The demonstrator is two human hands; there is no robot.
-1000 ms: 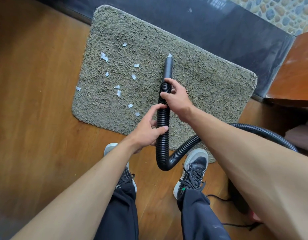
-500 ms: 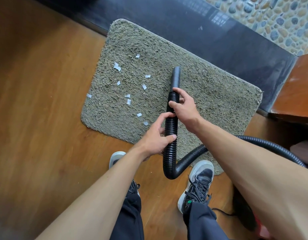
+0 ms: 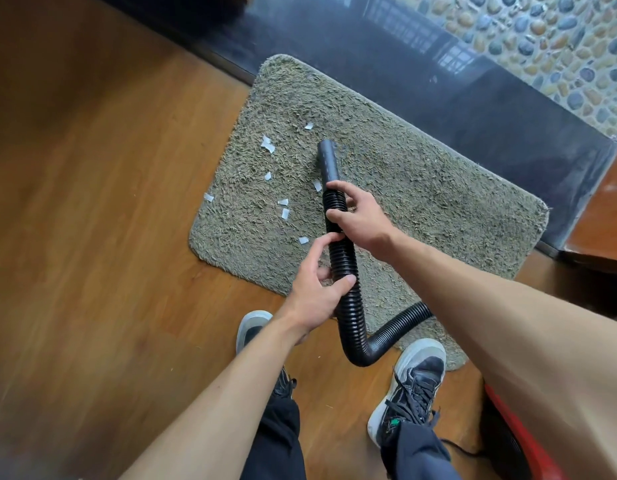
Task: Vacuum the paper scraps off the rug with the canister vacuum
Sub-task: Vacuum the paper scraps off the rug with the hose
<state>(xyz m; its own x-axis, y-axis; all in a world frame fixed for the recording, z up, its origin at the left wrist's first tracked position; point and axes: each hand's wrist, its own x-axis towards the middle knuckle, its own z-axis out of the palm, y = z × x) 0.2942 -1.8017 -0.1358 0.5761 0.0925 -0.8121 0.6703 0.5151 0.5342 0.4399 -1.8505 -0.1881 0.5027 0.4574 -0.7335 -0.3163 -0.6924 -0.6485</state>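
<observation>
A shaggy grey-green rug (image 3: 421, 195) lies on the wooden floor. Several white paper scraps (image 3: 267, 144) are scattered over its left half. A black ribbed vacuum hose (image 3: 348, 306) ends in a smooth black nozzle (image 3: 328, 164) that points at the rug among the scraps. My right hand (image 3: 360, 218) grips the hose just behind the nozzle. Lower down, my left hand (image 3: 317, 292) holds the hose between thumb and curled fingers. The red and black canister (image 3: 518, 441) shows at the bottom right, mostly hidden by my right arm.
A dark glossy step (image 3: 473, 98) runs along the rug's far edge, with a pebble surface (image 3: 560, 39) beyond it. A brown wooden ledge (image 3: 608, 216) stands at the right. My two shoes (image 3: 411, 382) are at the rug's near edge. Wooden floor (image 3: 92, 202) stretches left.
The nozzle has swung left into the scattered scraps, and the scrap at its tip a second ago is gone. The view has shifted so the rug sits further right. Both hands keep their hold.
</observation>
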